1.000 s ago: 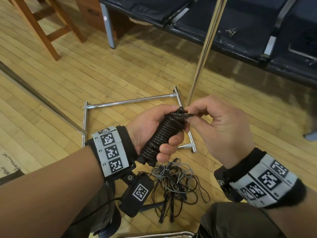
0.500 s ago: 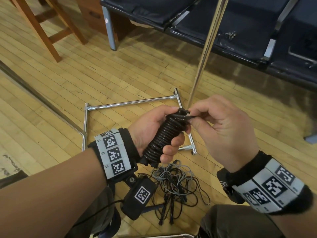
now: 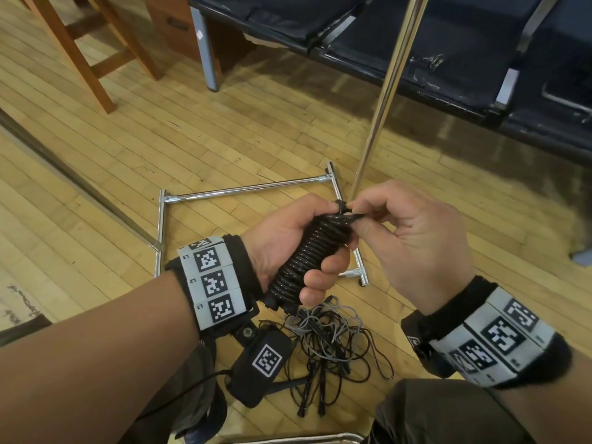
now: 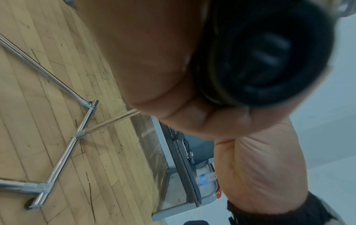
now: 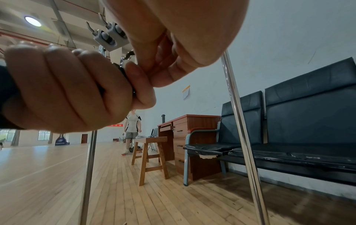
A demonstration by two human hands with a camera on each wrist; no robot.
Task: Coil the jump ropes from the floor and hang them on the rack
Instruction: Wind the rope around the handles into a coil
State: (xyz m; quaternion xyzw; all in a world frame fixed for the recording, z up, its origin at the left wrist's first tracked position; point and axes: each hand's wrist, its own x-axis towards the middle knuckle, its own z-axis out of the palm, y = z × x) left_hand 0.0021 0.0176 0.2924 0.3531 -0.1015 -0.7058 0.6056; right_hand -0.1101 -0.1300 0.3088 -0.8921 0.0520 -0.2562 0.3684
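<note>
A black jump rope (image 3: pixel 309 251), wound in tight turns around its handles, stands slanted in my left hand (image 3: pixel 298 248), whose fingers wrap around the bundle. My right hand (image 3: pixel 400 232) pinches the rope's loose end at the top of the bundle between thumb and forefinger. The left wrist view shows the bundle's end (image 4: pixel 265 60) dark and blurred against the palm. More jump ropes (image 3: pixel 330 344), black and grey, lie tangled on the floor below my hands. The chrome rack (image 3: pixel 243 190) has its base frame on the floor, and its upright pole (image 3: pixel 387 94) rises behind my hands.
A dark bench (image 3: pixel 448 36) runs along the back. A wooden stool (image 3: pixel 93 52) and a wooden desk (image 5: pixel 185 137) stand at the far left. A person (image 5: pixel 133 129) stands far off on the wooden floor (image 3: pixel 224 129). Rack hooks (image 5: pixel 108 36) show overhead in the right wrist view.
My right fingers have shifted slightly at the top of the bundle, working the rope's end. The left hand's grip is the same.
</note>
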